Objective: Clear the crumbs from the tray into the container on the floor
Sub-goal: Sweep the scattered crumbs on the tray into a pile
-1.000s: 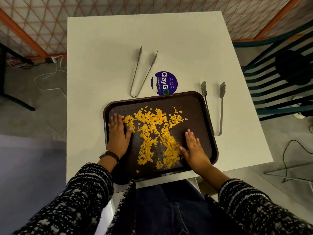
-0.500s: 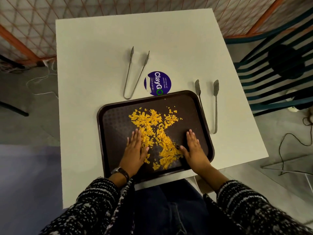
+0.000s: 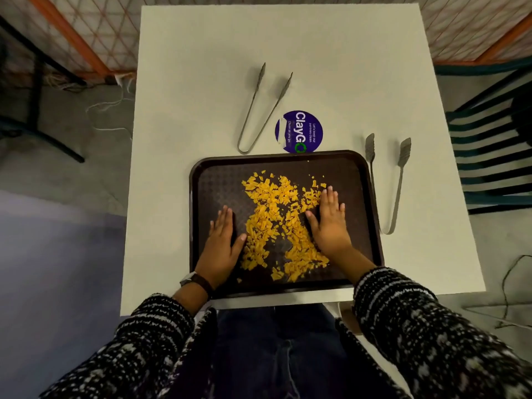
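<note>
A dark brown tray (image 3: 357,168) lies at the near edge of a white table (image 3: 201,82). Yellow-orange crumbs (image 3: 276,220) are heaped in its middle. My left hand (image 3: 223,249) lies flat on the tray, fingers straight, its thumb touching the left side of the heap. My right hand (image 3: 328,223) lies flat on the right side of the heap, fingertips among the crumbs. No container shows on the floor in this view.
Thin metal tongs (image 3: 263,110) lie behind the tray, and wider tongs (image 3: 394,180) lie to its right. A purple round sticker (image 3: 299,131) sits at the tray's far rim. A striped chair (image 3: 489,156) stands at right; cables lie on the floor.
My right hand slid forward along the right side of the crumbs. My left hand moved inward toward the heap, which is now narrower. The camera view shifted.
</note>
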`<action>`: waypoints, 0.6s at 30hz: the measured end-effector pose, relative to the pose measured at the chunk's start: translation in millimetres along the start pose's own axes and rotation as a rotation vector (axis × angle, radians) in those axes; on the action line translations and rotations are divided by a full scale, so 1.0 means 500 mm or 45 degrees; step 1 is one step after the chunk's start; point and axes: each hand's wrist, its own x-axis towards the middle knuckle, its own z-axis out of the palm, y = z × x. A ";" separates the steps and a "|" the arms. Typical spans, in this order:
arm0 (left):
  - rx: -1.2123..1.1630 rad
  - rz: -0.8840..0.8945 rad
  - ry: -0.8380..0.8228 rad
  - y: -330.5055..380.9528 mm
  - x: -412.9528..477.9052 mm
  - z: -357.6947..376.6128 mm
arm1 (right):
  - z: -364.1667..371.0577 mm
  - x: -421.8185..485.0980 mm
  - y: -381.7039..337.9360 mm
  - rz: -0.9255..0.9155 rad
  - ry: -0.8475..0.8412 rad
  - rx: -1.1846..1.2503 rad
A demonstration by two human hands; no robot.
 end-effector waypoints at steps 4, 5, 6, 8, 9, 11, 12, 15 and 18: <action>-0.032 -0.021 -0.001 0.000 -0.008 0.016 | 0.028 -0.067 -0.038 -0.222 -0.171 0.060; -0.047 -0.022 0.000 0.002 -0.011 0.019 | 0.029 -0.081 -0.044 -0.260 -0.195 0.092; -0.056 -0.019 0.005 0.004 -0.013 0.020 | 0.028 -0.090 -0.047 -0.284 -0.211 0.137; -0.056 -0.017 0.010 0.007 -0.012 0.020 | 0.015 -0.085 -0.043 -0.292 -0.206 0.204; -0.057 -0.020 0.009 0.008 -0.012 0.018 | 0.009 -0.075 -0.037 -0.290 -0.182 0.202; -0.068 -0.013 0.008 0.011 -0.004 0.009 | -0.014 -0.035 -0.019 -0.217 -0.117 0.176; -0.074 -0.009 0.011 0.014 0.001 0.005 | -0.029 -0.008 -0.008 -0.168 -0.087 0.147; -0.075 -0.005 0.025 0.024 0.008 -0.006 | -0.066 0.068 0.014 -0.090 -0.031 0.035; -0.056 -0.006 0.032 0.018 0.003 -0.007 | -0.068 0.107 0.012 -0.063 -0.071 -0.005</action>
